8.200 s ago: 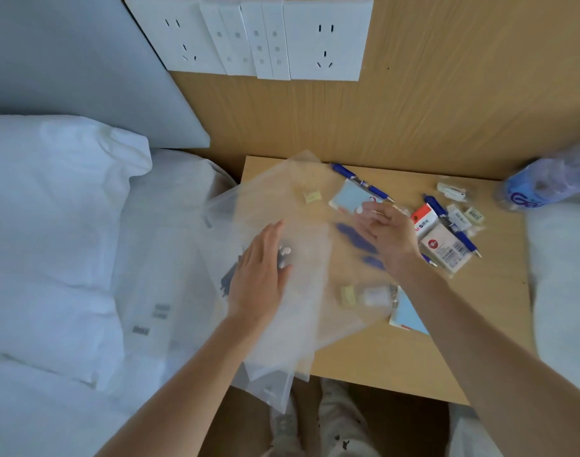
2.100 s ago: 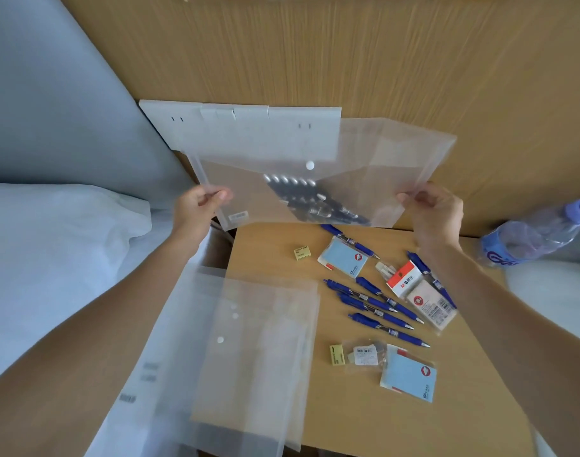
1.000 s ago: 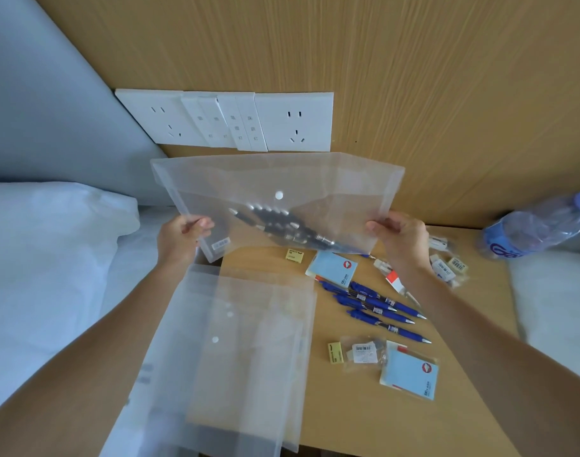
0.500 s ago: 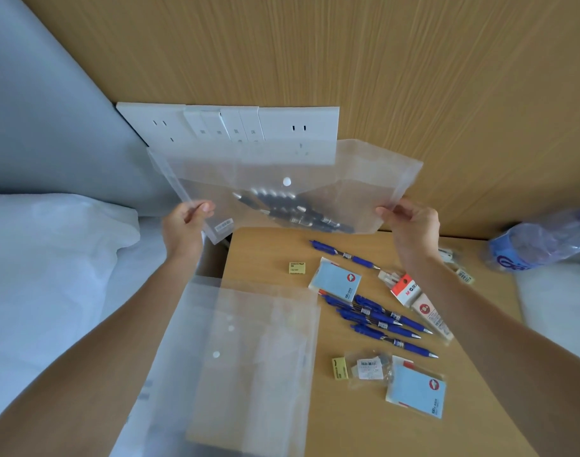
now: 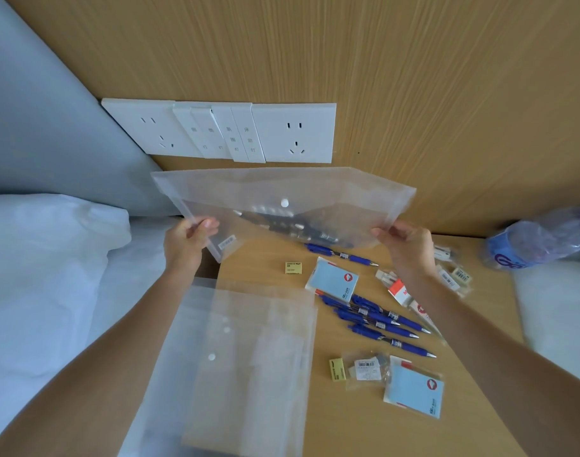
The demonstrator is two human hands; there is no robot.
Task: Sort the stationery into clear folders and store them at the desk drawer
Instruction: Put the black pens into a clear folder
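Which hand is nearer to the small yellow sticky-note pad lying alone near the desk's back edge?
Left, narrowly. The left hand grips the held folder just left of and above the yellow pad; the right hand grips its opposite edge, slightly farther right.

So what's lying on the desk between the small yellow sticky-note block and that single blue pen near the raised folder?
Nothing: in the head view, bare wooden desk separates the yellow block from the blue pen.

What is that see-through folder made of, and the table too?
The folder looks like thin frosted plastic: the pens inside show through it, and it bends between the hands. The table looks like wood or wood-look laminate, with a pale grain and matte finish.
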